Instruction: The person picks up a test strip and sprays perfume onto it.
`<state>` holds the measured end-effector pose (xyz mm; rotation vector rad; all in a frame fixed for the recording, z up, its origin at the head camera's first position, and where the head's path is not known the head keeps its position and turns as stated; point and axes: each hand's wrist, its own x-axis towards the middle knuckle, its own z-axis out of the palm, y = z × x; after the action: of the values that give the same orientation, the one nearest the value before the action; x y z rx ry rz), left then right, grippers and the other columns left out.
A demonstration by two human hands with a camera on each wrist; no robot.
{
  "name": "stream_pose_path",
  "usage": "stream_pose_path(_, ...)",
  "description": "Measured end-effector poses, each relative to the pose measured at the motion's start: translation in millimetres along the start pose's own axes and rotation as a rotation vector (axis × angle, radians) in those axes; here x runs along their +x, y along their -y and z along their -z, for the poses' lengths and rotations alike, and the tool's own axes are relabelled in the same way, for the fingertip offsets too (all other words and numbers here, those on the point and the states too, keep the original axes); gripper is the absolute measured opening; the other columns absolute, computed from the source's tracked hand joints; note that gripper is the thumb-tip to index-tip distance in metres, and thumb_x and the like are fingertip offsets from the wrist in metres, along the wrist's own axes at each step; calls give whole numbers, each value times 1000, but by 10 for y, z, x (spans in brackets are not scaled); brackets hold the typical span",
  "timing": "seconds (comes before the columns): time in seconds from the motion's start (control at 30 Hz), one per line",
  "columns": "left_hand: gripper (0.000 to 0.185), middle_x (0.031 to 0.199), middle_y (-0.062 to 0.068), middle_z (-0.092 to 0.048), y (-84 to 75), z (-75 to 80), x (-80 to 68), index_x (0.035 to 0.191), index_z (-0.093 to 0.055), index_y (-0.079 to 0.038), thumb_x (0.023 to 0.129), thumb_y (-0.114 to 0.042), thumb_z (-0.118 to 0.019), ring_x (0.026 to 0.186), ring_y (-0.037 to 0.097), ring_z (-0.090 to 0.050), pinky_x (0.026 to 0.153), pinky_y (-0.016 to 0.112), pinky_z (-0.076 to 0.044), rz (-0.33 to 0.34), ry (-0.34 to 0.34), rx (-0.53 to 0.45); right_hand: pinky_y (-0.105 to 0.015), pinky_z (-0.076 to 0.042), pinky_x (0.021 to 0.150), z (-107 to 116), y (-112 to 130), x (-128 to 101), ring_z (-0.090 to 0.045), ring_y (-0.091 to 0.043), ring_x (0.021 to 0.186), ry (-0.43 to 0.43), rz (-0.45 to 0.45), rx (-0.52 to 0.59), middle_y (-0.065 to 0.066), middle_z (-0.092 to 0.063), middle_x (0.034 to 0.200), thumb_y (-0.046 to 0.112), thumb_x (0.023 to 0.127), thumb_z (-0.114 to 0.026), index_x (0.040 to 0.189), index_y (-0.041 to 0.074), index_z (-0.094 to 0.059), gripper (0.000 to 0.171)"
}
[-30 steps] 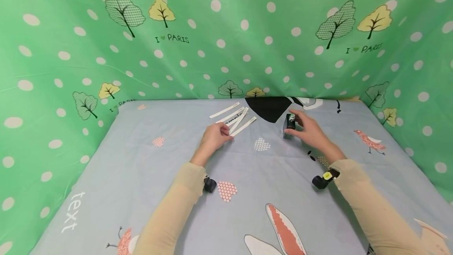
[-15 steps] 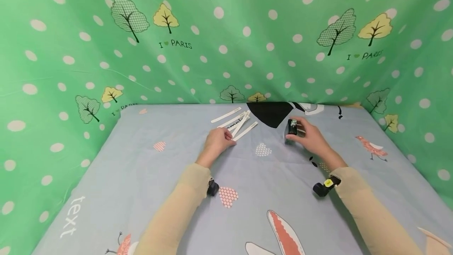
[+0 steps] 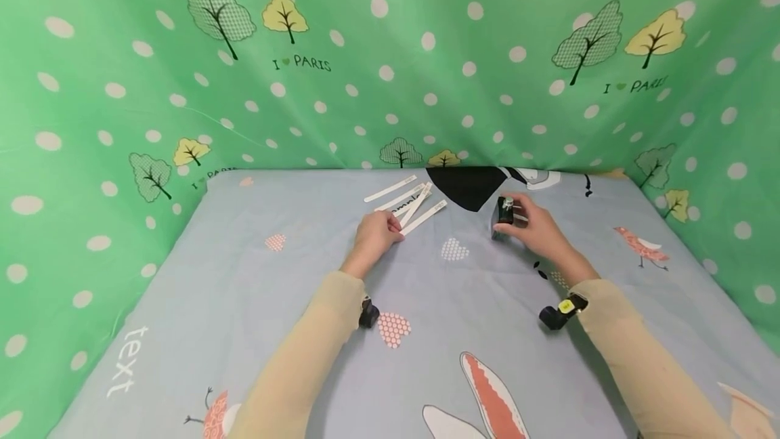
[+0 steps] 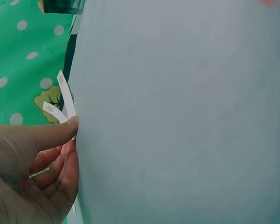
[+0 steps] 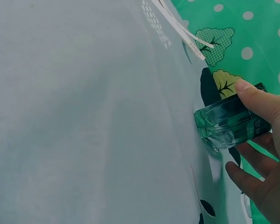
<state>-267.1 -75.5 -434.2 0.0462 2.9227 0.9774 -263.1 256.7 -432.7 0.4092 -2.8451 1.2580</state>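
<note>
Several white paper strips (image 3: 405, 200) lie fanned at the back of the grey-blue printed sheet (image 3: 256, 290). My left hand (image 3: 380, 234) is at their near ends. In the left wrist view its thumb and curled fingers (image 4: 60, 158) pinch one paper strip (image 4: 65, 91). To the right stands a small dark glass bottle (image 3: 502, 215) with a pale sprayer top. My right hand (image 3: 531, 225) grips it from the right side, and the right wrist view shows the thumb (image 5: 259, 100) on one side of the bottle (image 5: 226, 123) and fingers on the other. The strips (image 5: 182, 30) lie beyond it.
Green fabric (image 3: 390, 53) with white dots and trees walls the sheet at the back, left and right. A black printed patch (image 3: 466, 185) lies behind the bottle. Small black cameras sit at my left wrist (image 3: 368, 314) and right wrist (image 3: 559, 310).
My right hand has drawn in around the bottle, thumb and fingers now on it. The left hand has stayed at the near ends of the strips. The head view shifted slightly.
</note>
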Motion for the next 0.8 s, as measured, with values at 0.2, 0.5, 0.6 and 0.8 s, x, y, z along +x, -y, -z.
stream_pose_path(0.2, 14, 77, -1, -69, -6, 3, 17, 87, -70, -12, 81, -14, -82, 68, 13, -56, 63, 22, -40, -5, 6, 35, -60, -42, 110, -9, 4, 14, -46, -53, 132, -4, 7, -2, -33, -44, 144, 23, 91, -73, 149, 5, -35, 72)
stream_pose_path(0.5, 12, 79, 2, -71, -22, 40, 64, 87, -72, -13, 81, -14, -82, 67, 13, -56, 62, 23, -40, 0, 7, 2, -60, -40, 111, 0, 2, 43, -44, -53, 134, -18, 5, 21, -30, -44, 146, 23, 91, -74, 151, 6, -35, 74)
stream_pose_path(0.6, 11, 82, 3, -72, -8, 58, 49, 88, -72, -12, 82, -14, -81, 69, 13, -57, 64, 22, -41, 3, 17, -31, -61, -40, 111, -10, -14, 35, -41, -53, 137, 13, 7, 51, -29, -40, 149, 20, 91, -74, 154, 8, -30, 77)
stream_pose_path(0.8, 10, 85, 5, -74, 17, 116, -17, 88, -72, -11, 82, -12, -80, 69, 13, -60, 64, 21, -42, -13, 45, -104, -63, -37, 112, -42, -80, 12, -40, -54, 138, 36, 47, 110, -32, -40, 146, 8, 92, -70, 155, 6, -24, 77)
